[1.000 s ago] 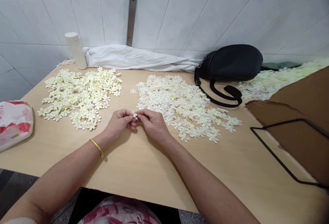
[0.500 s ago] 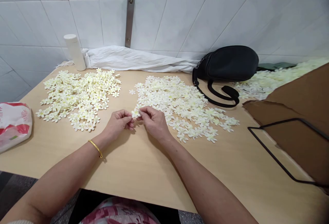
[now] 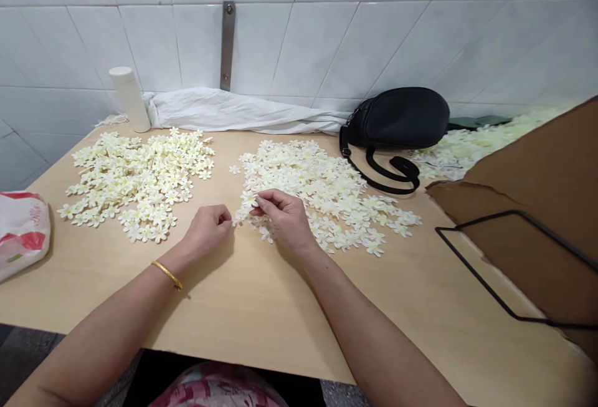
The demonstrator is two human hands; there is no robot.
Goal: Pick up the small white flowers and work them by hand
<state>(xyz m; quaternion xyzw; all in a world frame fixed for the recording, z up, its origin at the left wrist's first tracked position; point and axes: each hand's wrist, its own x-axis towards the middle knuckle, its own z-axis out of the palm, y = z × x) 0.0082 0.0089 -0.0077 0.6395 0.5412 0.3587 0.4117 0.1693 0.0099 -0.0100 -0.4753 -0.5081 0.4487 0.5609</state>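
Head view shows the right hand [image 3: 287,217] pinching a white flower [image 3: 248,200] in a closed grip above the bench [image 3: 261,320], the left hand [image 3: 208,227] loosely curled nearby, its contents unclear.

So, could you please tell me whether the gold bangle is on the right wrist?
No, the gold bangle circles the left wrist, while the right wrist is bare.

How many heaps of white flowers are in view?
3. The left heap lies in front of the white bottle; the middle heap lies beyond the right hand; the right heap lies beyond the brown cardboard, which partly hides it, so more could be hidden there.
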